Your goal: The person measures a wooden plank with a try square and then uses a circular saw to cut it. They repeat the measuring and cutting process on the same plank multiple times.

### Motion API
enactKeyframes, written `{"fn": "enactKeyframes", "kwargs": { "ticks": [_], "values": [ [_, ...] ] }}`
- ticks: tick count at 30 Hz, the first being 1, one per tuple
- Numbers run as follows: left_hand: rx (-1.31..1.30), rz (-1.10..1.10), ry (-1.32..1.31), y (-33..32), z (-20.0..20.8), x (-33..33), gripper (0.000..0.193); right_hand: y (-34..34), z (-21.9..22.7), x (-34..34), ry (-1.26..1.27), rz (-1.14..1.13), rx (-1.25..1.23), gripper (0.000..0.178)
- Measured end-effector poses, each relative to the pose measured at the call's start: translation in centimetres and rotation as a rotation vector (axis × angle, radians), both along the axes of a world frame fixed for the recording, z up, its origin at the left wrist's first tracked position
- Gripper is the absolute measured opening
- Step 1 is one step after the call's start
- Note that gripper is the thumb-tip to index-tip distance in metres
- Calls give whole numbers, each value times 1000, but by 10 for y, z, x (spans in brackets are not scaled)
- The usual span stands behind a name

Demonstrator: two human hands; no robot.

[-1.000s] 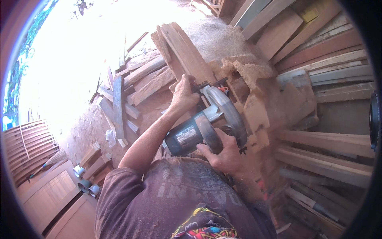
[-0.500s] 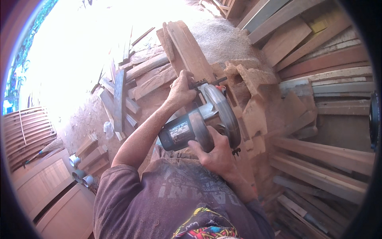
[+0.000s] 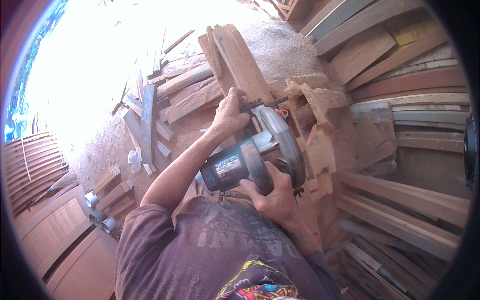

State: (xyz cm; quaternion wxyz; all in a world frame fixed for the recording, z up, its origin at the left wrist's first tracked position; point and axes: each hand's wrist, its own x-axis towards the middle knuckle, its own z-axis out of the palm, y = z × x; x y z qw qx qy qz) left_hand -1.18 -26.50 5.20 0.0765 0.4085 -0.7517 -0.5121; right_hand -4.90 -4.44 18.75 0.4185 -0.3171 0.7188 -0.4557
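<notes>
A circular saw [image 3: 227, 167] with a dark motor housing and a grey curved blade guard [image 3: 283, 137] rests on a long wooden board [image 3: 240, 60] pointing away from me. My right hand [image 3: 275, 197] is wrapped round the saw's rear handle. At the saw's front edge, my left hand [image 3: 232, 110] is closed, its fingers curled by the dark metal bar [image 3: 265, 104] there; the fingertips are partly hidden. Sawdust coats the left forearm. The blade and the cut line are hidden under the guard.
Rough, sawdust-covered wood blocks [image 3: 320, 150] stand right of the saw. Stacked planks [image 3: 410, 195] fill the right side. Loose timber offcuts [image 3: 190, 102] lie at the left, near a dark plank [image 3: 148, 125]. Panelled wooden doors [image 3: 60, 220] and pale pipe ends [image 3: 92, 199] are at lower left.
The saw and both hands sit very slightly further right and lower in the picture, while the view itself has shifted a little. Both hands keep the same grip.
</notes>
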Motion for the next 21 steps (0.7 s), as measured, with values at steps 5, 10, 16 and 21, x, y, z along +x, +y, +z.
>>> {"fn": "enactKeyframes", "kwargs": {
  "ticks": [5, 10, 16, 21],
  "values": [
    [35, -20, 3, -7, 14, -3, 59, -5, 1, -2, 17, 0, 9, 20],
    [36, -16, -10, -11, 14, -5, 58, -10, 1, -2, 14, -6, 6, 21],
    [14, -33, 31, -18, 11, -4, 56, -16, 2, -3, 28, -1, 3, 21],
    [-3, -37, 13, -19, 15, -3, 57, -19, 5, -2, 10, -7, 1, 21]
  ]
}}
